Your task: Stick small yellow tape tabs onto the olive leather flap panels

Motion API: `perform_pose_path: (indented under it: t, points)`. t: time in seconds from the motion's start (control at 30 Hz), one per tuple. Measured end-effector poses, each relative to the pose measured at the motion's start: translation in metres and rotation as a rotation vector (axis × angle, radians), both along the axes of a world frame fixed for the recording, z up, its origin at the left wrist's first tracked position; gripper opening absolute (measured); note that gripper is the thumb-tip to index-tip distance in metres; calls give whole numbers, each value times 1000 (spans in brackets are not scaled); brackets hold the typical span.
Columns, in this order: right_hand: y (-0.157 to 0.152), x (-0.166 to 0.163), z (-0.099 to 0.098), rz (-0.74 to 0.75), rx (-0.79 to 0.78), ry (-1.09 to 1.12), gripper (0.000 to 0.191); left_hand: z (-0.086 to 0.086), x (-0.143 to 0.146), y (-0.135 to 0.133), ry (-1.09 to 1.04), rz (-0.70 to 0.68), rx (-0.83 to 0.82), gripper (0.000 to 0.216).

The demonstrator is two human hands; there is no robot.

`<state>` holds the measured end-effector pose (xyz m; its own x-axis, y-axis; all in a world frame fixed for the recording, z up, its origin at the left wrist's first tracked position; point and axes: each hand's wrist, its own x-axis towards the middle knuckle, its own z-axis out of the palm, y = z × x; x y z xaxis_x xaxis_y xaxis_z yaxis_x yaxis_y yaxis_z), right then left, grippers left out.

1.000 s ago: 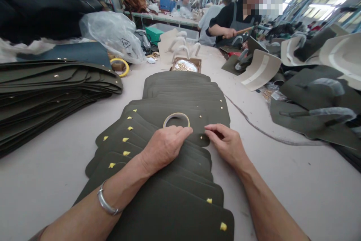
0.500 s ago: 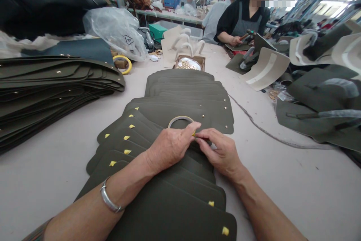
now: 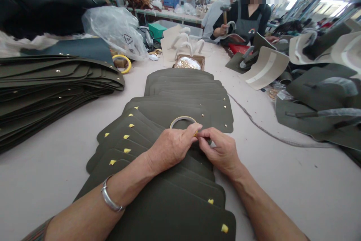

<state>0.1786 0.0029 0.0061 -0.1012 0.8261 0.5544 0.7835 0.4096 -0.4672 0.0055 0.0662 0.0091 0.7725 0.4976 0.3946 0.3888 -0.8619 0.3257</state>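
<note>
My left hand (image 3: 173, 143) is closed around a thin roll of yellow tape (image 3: 183, 118), whose ring stands up past the fingers. Thumb and forefinger of my right hand (image 3: 220, 149) pinch at the tape's edge, close against the left fingertips. Beneath both hands lies a fanned stack of dark olive leather-like panels (image 3: 169, 207). Small yellow tape pieces (image 3: 126, 150) are stuck along the panels' left edges, and a couple more (image 3: 225, 228) sit near the right corners. Gold studs (image 3: 203, 115) show on the panels farther back.
A thick pile of olive panels (image 3: 56, 83) rises at the left, beside another yellow tape roll (image 3: 126, 66). Behind the stack is a box of gold studs (image 3: 188, 62). Panels with wrapped handles (image 3: 318, 115) lie at the right. Across the table, a co-worker holds a hammer (image 3: 225, 11).
My hands stay almost in place, shifting very slightly right with the tape roll. The co-worker across the table has raised the hammer and turned.
</note>
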Motion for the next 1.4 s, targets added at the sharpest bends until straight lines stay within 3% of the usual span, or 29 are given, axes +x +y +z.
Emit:
perform_pose_path:
  t: [0.17,0.3,0.53,0.63,0.87,1.1,1.4]
  points:
    - [-1,0,0,-89,62,-65,15,-1,1,-1,-22,23,-40,15]
    - [-3,-3,4,-119,45,10,13,0,2,-1,-26,48,1,16]
    - [0,-6,10,-218,-439,761,13,7,6,-9,-107,20,207,26]
    - [4,10,5,-252,-547,866,19,6,7,-9,-73,31,220,24]
    - [-6,31,-5,-239,-682,583,26,-5,8,1,193,96,209,14]
    - [-2,19,-3,-245,-515,185,17,-3,11,0,245,102,133,11]
    - [3,18,-5,-264,-457,73,16,-8,10,1,219,109,147,9]
